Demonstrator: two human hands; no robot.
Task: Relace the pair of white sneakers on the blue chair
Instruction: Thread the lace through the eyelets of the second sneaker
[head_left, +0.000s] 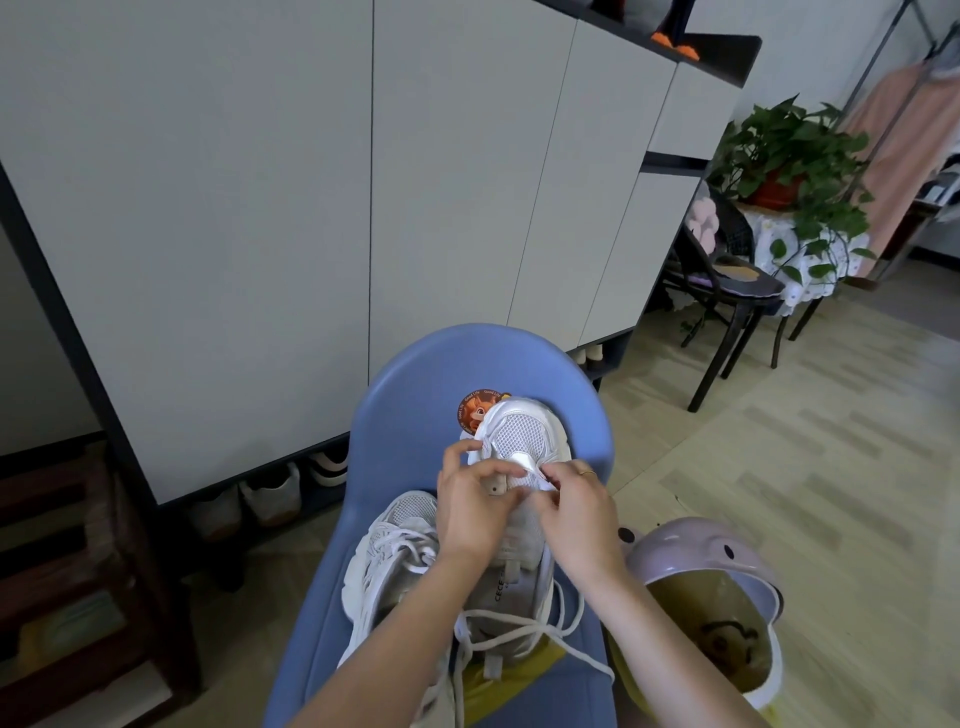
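Both my hands curl over the right sneaker (519, 447) on the blue chair (415, 374). Left hand (470, 506) grips its eyelet edge; right hand (574, 506) pinches the lace (524, 618) at its 10 o'clock. Lace tip hidden. Second sneaker (389, 561) at 8 o'clock, partly behind my forearm.

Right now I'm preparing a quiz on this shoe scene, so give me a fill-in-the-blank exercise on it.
Both sneakers lie on a ____ chair.
The left hand and right hand work on the ____ sneaker.
A loose white ____ trails over the seat near the right forearm.
The potted plant stands on a small ____.

Missing: blue; right-hand; lace; table
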